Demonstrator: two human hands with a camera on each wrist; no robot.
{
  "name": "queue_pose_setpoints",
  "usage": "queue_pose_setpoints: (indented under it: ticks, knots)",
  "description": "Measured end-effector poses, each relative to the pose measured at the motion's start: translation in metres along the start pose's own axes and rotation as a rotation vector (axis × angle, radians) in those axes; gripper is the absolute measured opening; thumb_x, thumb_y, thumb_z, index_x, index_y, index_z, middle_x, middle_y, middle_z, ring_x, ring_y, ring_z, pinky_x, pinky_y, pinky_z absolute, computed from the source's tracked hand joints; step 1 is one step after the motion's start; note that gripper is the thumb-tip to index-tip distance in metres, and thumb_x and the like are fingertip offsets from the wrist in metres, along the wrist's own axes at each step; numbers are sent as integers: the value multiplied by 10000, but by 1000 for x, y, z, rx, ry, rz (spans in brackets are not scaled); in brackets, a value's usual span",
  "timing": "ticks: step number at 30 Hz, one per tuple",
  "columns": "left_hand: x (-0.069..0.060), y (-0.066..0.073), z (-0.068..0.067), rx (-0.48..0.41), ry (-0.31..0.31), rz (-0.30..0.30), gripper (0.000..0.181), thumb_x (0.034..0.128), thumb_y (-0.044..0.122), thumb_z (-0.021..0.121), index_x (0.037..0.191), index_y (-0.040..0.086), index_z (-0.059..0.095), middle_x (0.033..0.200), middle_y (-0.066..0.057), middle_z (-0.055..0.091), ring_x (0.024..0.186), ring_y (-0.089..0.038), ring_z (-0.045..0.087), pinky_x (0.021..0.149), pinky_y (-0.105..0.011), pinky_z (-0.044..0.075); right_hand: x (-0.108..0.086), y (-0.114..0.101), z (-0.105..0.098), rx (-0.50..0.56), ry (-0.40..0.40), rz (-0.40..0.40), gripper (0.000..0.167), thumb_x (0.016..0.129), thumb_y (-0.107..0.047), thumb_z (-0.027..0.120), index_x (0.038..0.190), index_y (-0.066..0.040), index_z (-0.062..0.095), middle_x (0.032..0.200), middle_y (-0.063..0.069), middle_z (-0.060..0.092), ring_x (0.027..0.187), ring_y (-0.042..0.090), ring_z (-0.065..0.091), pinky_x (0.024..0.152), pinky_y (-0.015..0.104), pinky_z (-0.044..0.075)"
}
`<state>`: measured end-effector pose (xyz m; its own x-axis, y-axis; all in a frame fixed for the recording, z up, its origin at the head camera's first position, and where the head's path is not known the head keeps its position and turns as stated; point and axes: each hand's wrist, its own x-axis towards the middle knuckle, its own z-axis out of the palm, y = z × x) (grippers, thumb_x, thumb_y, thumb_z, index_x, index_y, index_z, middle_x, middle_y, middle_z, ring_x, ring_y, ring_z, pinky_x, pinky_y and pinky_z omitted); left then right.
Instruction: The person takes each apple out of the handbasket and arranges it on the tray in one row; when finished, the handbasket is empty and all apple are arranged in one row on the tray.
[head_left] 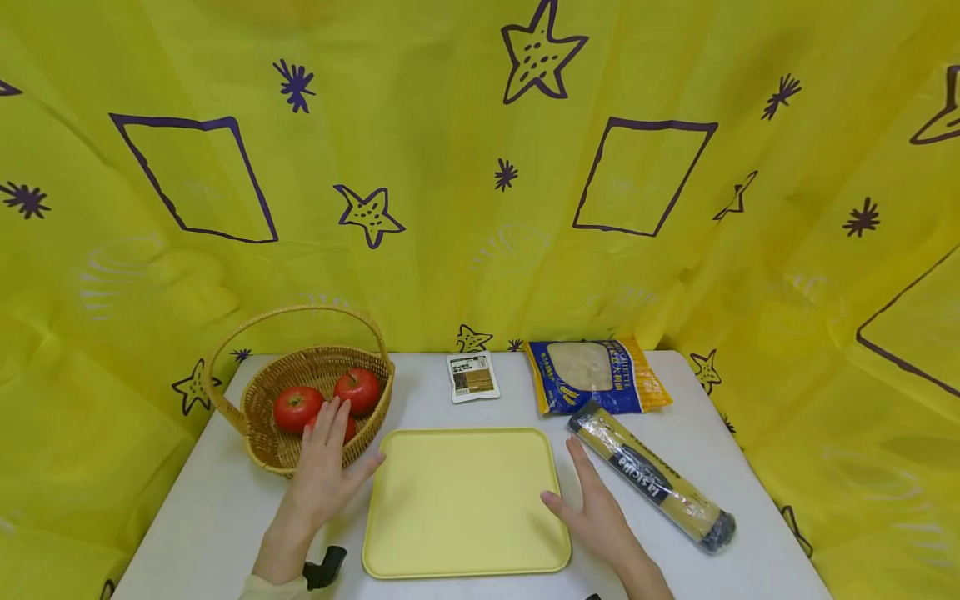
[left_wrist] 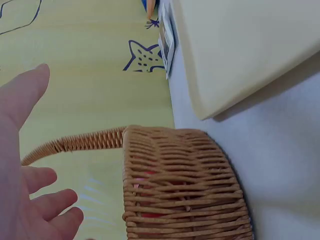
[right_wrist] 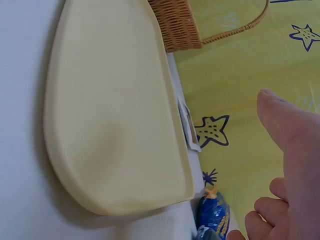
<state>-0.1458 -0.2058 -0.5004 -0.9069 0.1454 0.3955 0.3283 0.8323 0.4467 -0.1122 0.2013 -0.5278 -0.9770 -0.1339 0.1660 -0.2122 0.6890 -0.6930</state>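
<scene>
In the head view my left hand (head_left: 321,475) is held over the near right rim of a wicker basket (head_left: 262,442), fingers extended, partly hiding one of the red apples (head_left: 297,408). The left wrist view shows that hand (left_wrist: 30,165) above the basket (left_wrist: 185,190), holding nothing. A yellow tray (head_left: 465,500) lies between my hands. My right hand (head_left: 600,517), empty with fingers extended, is beside the tray's right edge, left of a long pasta packet (head_left: 652,479). The right wrist view has this hand (right_wrist: 285,165) beyond the tray (right_wrist: 115,110).
Behind the tray lies a small white sachet (head_left: 472,377). A blue and orange pasta bag (head_left: 596,377) is at the back right, touching or close to the long packet's upper end. A yellow patterned cloth (head_left: 450,167) stands behind the white table (head_left: 195,517) and at its sides.
</scene>
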Motion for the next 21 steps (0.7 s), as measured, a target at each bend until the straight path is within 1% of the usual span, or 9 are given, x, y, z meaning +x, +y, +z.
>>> queue_pose_setpoints:
  ticks: [3,6,10,14,16,18,20,21]
  knots:
    - [4,-4,-2,-45,37,-3,978,829,418,765,1493,-76,245,1518,-299,234,1384,-491,194,1045,-665,221,-5,3,3,15,13,-10,897,894,-426,702,1560,-88,206,1568,174,240,1374,414,284,1058,591,258]
    - [9,-7,-6,-65,86,-9,988,804,378,797,1467,-118,258,1479,-341,273,1355,-514,239,1016,-669,271,-9,5,5,32,23,-11,890,887,-402,716,1555,-81,224,1555,177,268,1364,425,299,1049,602,266]
    - [16,-14,-14,-82,132,-40,969,797,344,806,1445,-143,276,1450,-360,305,1327,-513,292,995,-666,306,-17,8,10,78,10,19,883,880,-395,726,1549,-79,245,1554,164,279,1325,458,350,1018,615,314]
    - [21,-19,-21,-98,138,-77,971,805,352,797,1445,-149,267,1448,-363,305,1312,-517,315,979,-671,322,-25,10,16,134,-31,80,873,884,-397,722,1551,-95,248,1565,149,260,1274,494,403,988,626,352]
    - [23,-21,-23,-106,137,-92,978,809,360,793,1445,-157,260,1451,-368,297,1315,-518,310,986,-666,317,-29,10,18,153,-48,109,869,886,-400,719,1550,-93,249,1570,149,249,1269,501,405,992,627,346]
    - [24,-22,-24,-110,129,-110,989,817,374,784,1451,-161,245,1458,-373,283,1326,-519,293,999,-660,305,-32,9,19,168,-61,139,869,887,-401,717,1551,-95,246,1573,148,241,1270,505,402,1000,628,336]
    - [27,-24,-25,-111,118,-123,996,824,381,777,1454,-165,232,1464,-376,270,1330,-521,284,1008,-656,295,-35,9,19,176,-68,151,869,887,-400,717,1546,-77,251,1568,173,240,1261,524,400,991,636,341]
    - [29,-25,-26,-114,105,-135,1002,831,391,770,1462,-158,218,1473,-370,259,1334,-519,278,1012,-655,290,-35,9,19,182,-72,168,874,884,-406,719,1547,-82,251,1567,175,241,1257,530,400,987,640,342]
